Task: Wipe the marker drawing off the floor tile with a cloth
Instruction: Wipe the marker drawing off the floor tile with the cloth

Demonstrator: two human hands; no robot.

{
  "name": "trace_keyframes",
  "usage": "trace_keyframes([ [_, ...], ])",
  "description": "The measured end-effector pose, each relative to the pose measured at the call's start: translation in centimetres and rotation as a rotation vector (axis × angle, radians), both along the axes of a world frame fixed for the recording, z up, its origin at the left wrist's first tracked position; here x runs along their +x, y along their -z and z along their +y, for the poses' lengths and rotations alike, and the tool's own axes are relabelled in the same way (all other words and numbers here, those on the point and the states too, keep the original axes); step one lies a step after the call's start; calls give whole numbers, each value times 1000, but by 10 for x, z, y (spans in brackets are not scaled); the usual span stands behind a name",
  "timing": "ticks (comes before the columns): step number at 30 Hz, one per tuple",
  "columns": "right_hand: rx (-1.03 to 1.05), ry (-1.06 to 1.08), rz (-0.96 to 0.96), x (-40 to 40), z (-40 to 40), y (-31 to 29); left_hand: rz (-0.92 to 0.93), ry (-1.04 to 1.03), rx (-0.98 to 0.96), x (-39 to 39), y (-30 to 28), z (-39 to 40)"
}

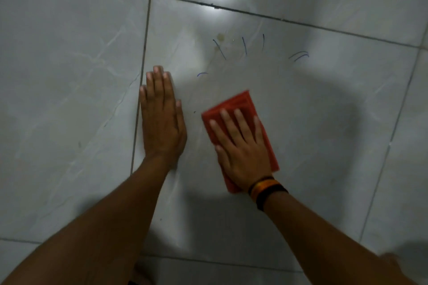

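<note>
The person's right hand [240, 146] is pressing flat, fingers spread, on the folded red cloth [240, 104] lying on the floor tile [324, 122], the empty left hand [162, 115] bracing open beside it, and should be pushing firmly up to the blue marker strokes [244, 46] beyond.

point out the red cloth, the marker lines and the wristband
red cloth [240, 103], head view, top part past the fingers
marker lines [244, 46], head view, middle blue stroke
wristband [266, 188], head view, band on right wrist
</note>
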State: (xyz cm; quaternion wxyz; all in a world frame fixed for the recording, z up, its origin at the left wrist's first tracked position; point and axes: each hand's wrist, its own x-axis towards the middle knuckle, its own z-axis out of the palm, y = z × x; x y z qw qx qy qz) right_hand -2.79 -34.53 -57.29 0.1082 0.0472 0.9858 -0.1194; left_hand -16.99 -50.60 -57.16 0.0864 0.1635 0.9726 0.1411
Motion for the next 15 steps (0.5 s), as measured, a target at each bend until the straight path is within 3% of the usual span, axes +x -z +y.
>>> trace_keyframes([
  [4,104,278,-44,26,80,-5,46,-4,-69,-20,8,9],
  [8,185,697,-9,-78,116,-2,64,-3,-78,-19,13,6],
  [10,217,771,35,-138,102,3,68,11,-83,-21,14,8],
  [12,190,641,68,-172,69,5,63,16,-93,-22,13,9],
  [15,89,190,51,-147,28,3,47,11,-74,-23,9,8],
])
